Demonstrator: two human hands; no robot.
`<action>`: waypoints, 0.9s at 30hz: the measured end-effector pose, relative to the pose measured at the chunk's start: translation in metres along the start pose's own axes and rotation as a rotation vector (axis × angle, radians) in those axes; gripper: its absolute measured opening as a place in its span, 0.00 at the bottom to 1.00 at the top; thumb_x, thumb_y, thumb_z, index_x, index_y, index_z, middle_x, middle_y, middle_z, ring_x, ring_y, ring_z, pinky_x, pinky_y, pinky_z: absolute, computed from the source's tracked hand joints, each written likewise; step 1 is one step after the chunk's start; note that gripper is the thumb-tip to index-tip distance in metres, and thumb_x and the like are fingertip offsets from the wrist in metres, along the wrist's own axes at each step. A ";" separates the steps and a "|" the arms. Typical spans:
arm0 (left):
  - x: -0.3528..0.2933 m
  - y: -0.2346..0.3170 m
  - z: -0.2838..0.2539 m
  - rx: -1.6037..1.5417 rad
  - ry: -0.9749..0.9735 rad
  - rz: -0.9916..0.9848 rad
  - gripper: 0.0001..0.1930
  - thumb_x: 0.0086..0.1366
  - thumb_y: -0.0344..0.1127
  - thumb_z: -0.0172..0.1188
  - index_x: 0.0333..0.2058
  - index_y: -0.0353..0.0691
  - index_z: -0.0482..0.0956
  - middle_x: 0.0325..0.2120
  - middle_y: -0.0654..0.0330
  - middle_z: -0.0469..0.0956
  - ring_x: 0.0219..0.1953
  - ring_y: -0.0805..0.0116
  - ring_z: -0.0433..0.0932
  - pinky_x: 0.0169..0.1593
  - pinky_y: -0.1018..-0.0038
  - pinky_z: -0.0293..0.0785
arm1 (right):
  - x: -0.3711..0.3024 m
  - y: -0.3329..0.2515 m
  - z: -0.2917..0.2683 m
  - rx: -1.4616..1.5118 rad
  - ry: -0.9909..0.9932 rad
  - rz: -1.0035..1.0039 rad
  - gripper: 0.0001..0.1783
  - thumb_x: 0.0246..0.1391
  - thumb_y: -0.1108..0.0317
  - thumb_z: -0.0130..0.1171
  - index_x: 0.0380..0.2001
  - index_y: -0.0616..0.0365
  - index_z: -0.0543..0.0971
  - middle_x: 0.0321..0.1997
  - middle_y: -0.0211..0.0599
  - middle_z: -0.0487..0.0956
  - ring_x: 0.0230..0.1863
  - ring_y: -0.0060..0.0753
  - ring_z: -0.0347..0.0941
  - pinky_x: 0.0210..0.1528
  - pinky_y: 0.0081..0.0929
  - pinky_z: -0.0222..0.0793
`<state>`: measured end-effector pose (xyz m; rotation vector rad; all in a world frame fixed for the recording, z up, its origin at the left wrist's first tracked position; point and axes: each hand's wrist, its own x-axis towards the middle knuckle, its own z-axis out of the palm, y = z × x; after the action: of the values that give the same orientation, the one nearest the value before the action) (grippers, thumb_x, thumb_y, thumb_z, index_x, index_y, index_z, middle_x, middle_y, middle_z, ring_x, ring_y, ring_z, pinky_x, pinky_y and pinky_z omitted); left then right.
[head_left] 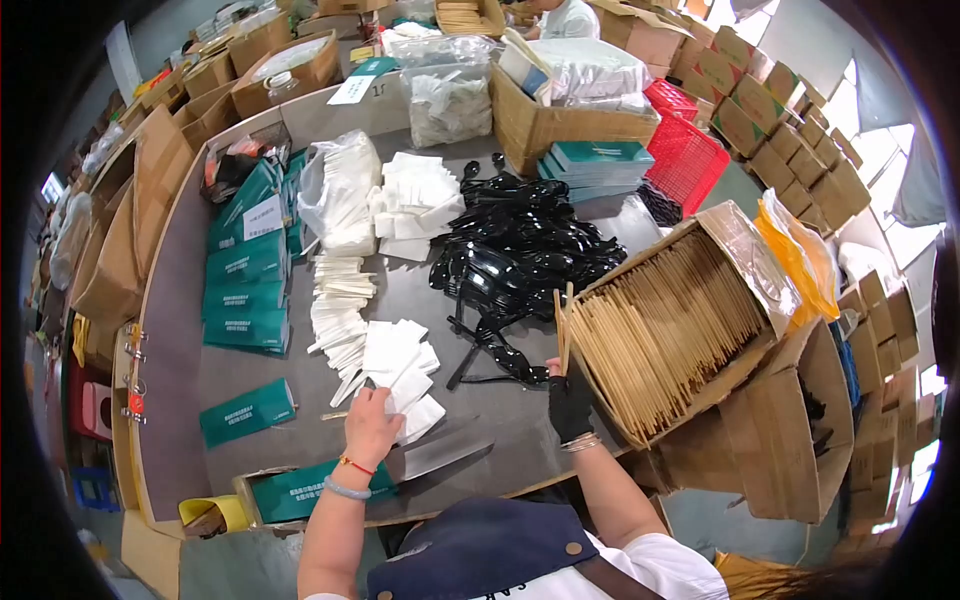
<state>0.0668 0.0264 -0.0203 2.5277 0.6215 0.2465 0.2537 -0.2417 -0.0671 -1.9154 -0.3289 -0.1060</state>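
My left hand (372,430) has its fingers curled together at the lower edge of a loose pile of folded white napkins (396,362), pinching one there. A thin tan stick (335,415) shows beside its fingers. In a black fingerless glove, my right hand (568,400) grips a pair of wooden chopsticks (563,330), held upright at the left rim of a carton of chopsticks (665,340). Between the hands and farther back lies a heap of black plastic spoons (510,255). Narrow white paper packets (340,305) run in a row behind my left hand.
Teal printed sleeves (245,270) are stacked at the left, with another (325,490) by the front edge near a metal plate (440,455). Teal packs (595,165) sit beside a cardboard box (560,125) at the back. A red crate (690,150) stands behind right; a person (565,20) is beyond.
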 end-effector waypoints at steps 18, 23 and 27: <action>-0.006 -0.005 0.008 -0.007 0.155 0.065 0.16 0.48 0.30 0.67 0.39 0.42 0.78 0.32 0.58 0.73 0.32 0.56 0.75 0.36 0.65 0.74 | 0.048 -0.036 0.011 -0.520 -0.394 -0.088 0.16 0.45 0.60 0.69 0.35 0.57 0.81 0.32 0.42 0.77 0.35 0.45 0.75 0.38 0.37 0.70; -0.006 -0.004 0.006 -0.154 0.083 0.009 0.14 0.49 0.28 0.67 0.36 0.40 0.77 0.31 0.56 0.74 0.30 0.56 0.76 0.35 0.67 0.74 | 0.041 -0.042 -0.003 -0.333 -0.359 -0.116 0.17 0.42 0.67 0.71 0.37 0.60 0.81 0.29 0.40 0.77 0.30 0.37 0.75 0.34 0.29 0.69; -0.016 0.020 -0.029 -0.584 -0.216 -0.302 0.10 0.50 0.29 0.66 0.32 0.40 0.78 0.32 0.55 0.76 0.33 0.56 0.76 0.37 0.65 0.74 | 0.031 -0.069 -0.013 -0.124 -0.511 -0.116 0.17 0.42 0.68 0.72 0.37 0.61 0.80 0.29 0.38 0.78 0.29 0.32 0.75 0.34 0.27 0.69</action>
<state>0.0521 0.0162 0.0142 1.8449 0.7107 0.0328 0.2652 -0.2259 0.0068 -2.0287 -0.7908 0.2991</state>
